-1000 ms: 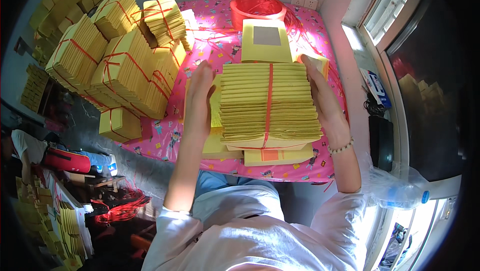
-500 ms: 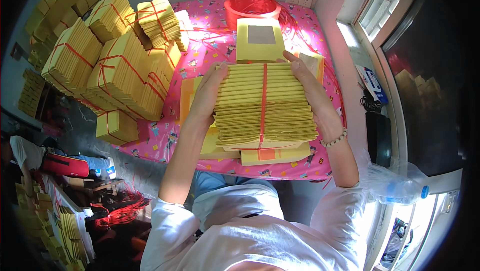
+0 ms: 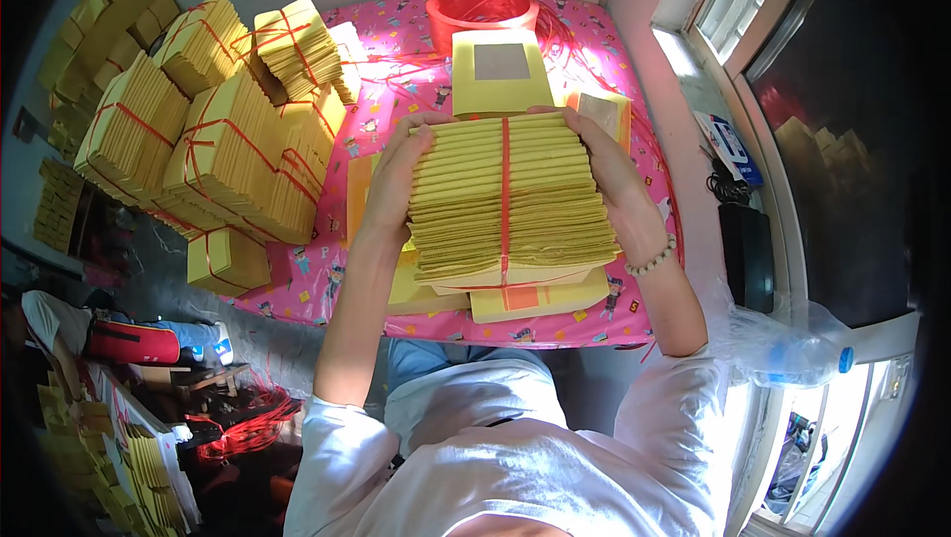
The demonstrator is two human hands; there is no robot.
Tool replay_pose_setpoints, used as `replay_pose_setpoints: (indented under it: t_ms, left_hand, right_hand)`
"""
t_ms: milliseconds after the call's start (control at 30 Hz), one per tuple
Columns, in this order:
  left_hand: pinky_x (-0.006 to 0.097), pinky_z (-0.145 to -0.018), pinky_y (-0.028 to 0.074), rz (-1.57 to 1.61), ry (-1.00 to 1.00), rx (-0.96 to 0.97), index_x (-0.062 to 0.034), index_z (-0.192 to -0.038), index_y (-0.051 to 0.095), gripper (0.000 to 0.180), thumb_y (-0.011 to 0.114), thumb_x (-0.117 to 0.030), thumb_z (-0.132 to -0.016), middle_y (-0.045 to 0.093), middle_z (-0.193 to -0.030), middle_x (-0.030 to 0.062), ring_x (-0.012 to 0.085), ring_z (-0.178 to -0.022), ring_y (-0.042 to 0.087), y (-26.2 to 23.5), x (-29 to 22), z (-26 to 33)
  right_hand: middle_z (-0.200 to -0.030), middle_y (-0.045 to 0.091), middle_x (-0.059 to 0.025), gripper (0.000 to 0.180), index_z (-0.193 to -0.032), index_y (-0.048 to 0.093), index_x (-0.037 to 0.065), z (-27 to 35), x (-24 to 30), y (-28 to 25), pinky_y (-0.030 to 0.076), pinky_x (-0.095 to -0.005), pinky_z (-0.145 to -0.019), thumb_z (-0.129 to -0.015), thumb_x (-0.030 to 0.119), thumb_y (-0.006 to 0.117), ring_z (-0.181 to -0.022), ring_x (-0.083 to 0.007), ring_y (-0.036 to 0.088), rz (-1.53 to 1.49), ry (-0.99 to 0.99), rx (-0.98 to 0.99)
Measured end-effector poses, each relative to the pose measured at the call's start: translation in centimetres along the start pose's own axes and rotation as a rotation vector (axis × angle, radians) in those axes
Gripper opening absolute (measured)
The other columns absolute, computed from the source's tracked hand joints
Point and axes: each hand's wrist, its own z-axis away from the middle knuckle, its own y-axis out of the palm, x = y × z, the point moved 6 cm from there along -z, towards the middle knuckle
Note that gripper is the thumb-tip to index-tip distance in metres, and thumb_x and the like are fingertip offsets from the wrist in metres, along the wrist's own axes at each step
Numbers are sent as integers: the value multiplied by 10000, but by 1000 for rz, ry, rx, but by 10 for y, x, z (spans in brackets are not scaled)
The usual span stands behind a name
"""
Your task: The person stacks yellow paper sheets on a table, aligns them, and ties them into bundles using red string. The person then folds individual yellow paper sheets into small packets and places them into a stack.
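Head view: a strapped bundle of yellow envelopes (image 3: 545, 205), clasped from both sides!
Left hand (image 3: 397, 175) and right hand (image 3: 616, 172), fingers curled round its far corners, over the pink surface (image 3: 295, 284); resting or lifted, can't tell. Probably weighty, softly padded, layers prone to sliding: squeeze both sides evenly, sparing the red strap (image 3: 505, 200).
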Motion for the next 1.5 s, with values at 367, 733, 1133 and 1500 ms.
replay_pose_setpoints:
  t_ms: [367, 733, 1133, 1500]
  left_hand:
    - [257, -837, 447, -616, 329, 154, -36, -1047, 628, 203, 581, -177, -909, 637, -988, 12, 97, -903, 579, 32, -62, -26]
    - [238, -653, 455, -1032, 144, 418, -30, -1027, 655, 267, 603, -256, -896, 648, -838, 14, 65, -674, 544, 91, -27, -51]
    - [264, -642, 445, -1077, 176, 325, -54, -1015, 601, 232, 599, -247, -886, 648, -800, 52, 101, -692, 568, 89, -24, -56]
    - [242, -616, 422, -1120, 236, 312, -49, -1104, 569, 263, 590, -220, -905, 632, -781, 42, 69, -651, 519, 92, -28, -53]
  right_hand:
    - [-945, 665, -34, 126, -1009, 634, 23, 17, 19, -45, 462, -258, -875, -897, 76, 613, -940, -105, 608, 497, -606, -71]
    - [-906, 668, -38, 112, -978, 642, 6, 28, 20, -27, 494, -249, -815, -873, 40, 626, -863, -98, 628, 571, -777, -145]
    - [-921, 638, -18, 143, -1018, 652, 33, 13, 28, -30, 487, -238, -740, -882, 55, 616, -829, -74, 596, 615, -772, -42]
    - [-879, 625, -17, 165, -1032, 635, 20, 14, 41, -26, 486, -231, -687, -891, 102, 610, -777, -87, 593, 791, -658, 41]
